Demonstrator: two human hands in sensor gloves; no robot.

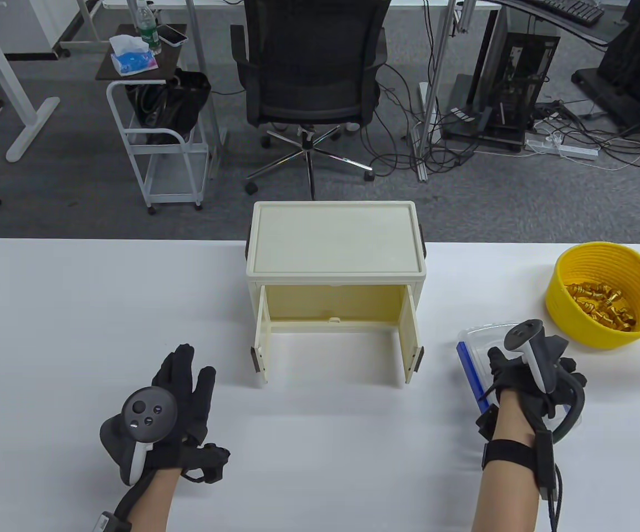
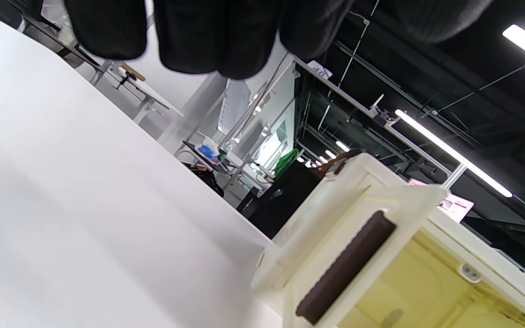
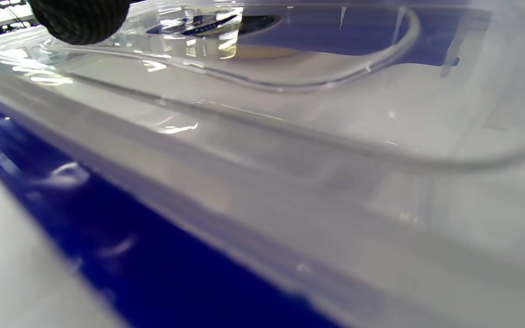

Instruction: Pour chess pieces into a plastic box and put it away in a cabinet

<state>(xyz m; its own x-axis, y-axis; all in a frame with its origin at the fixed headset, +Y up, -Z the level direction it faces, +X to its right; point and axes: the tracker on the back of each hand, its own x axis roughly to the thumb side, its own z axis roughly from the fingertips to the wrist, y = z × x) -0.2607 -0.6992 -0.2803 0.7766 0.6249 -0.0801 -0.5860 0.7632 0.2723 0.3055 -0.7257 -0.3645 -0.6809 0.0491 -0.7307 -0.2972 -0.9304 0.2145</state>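
A cream cabinet (image 1: 335, 238) stands at the table's middle with both front doors swung open; it also shows in the left wrist view (image 2: 381, 255). A yellow woven basket (image 1: 608, 293) at the right holds several gold chess pieces (image 1: 602, 307). A clear plastic box (image 1: 477, 343) with a blue side clasp lies just left of the basket; it fills the right wrist view (image 3: 290, 150). My right hand (image 1: 536, 371) rests on top of the box; whether it grips it I cannot tell. My left hand (image 1: 184, 382) lies flat on the table, fingers spread, left of the cabinet, holding nothing.
The white table (image 1: 76, 332) ends just behind the cabinet. Beyond it stand a black office chair (image 1: 308, 77) and a white side cart (image 1: 159, 138).
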